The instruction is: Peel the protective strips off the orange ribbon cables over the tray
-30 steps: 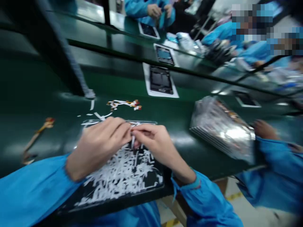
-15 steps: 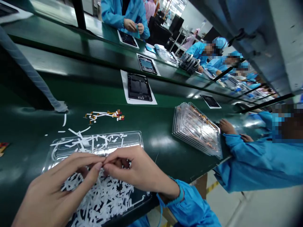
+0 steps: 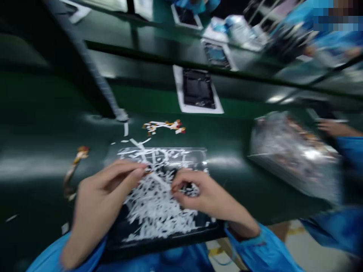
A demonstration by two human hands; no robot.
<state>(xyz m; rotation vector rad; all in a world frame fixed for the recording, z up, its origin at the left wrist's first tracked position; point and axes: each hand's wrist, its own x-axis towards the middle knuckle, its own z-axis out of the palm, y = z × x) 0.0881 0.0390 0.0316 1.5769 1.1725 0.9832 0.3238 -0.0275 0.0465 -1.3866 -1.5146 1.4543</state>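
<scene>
A thin flex cable, its middle white and its ends orange-brown, is stretched between my two hands. My left hand pinches one end between thumb and fingertips. At the other end, the fingertips of my right hand are closed on it. Below both hands lies a clear plastic tray heaped with white paper-like strips. A small bunch of flex cables rests on the green surface beyond the tray, and a single flex cable lies left of my left hand.
To the right stands a stack of clear trays, blurred, with a co-worker's hand behind it. Dark device panels lie on white sheets along the far side. A wrapped post rises at the left.
My hands have moved apart, and the flex cable now shows between them. The view has shifted, so the bench appears further right. A single flex cable at the left has come more fully into view.
</scene>
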